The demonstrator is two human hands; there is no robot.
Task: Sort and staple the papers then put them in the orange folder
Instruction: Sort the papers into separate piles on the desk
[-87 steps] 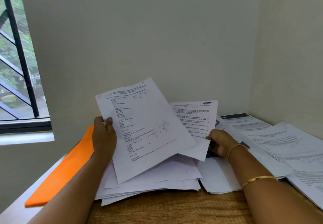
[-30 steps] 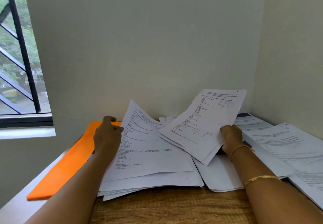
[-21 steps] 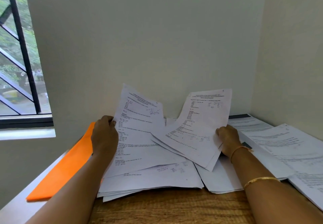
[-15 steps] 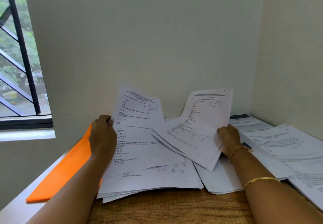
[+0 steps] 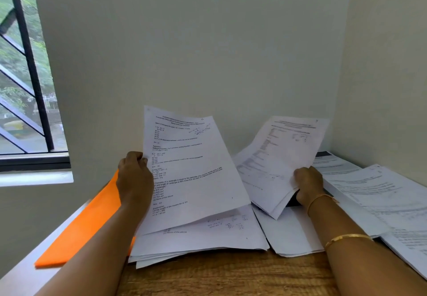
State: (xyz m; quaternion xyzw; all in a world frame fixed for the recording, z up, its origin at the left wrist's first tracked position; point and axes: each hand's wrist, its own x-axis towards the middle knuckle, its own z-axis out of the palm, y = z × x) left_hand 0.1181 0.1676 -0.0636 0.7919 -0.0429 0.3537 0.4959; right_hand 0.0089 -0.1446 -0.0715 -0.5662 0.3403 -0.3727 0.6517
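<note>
Left hand (image 5: 134,175): grips the left edge of a printed sheet (image 5: 187,168), raised and tilted up off the pile.
Right hand (image 5: 308,186): fingers curled round the lower right edge of a small sheaf of papers (image 5: 277,164), lifted at an angle.
Pile under the left sheet (image 5: 208,235): loose white pages, fanned unevenly on the wooden surface (image 5: 231,275).
Middle pages (image 5: 288,233): lie flat just beside that pile, under the right hand's sheaf.
Right-side papers (image 5: 381,194): spread along the wall, well apart from the folder.
Orange folder (image 5: 85,228): flat on the surface's left edge, beside the pile, partly hidden by the left forearm.
Bangles (image 5: 346,238): on the right wrist.
Window (image 5: 23,87): at far left.
</note>
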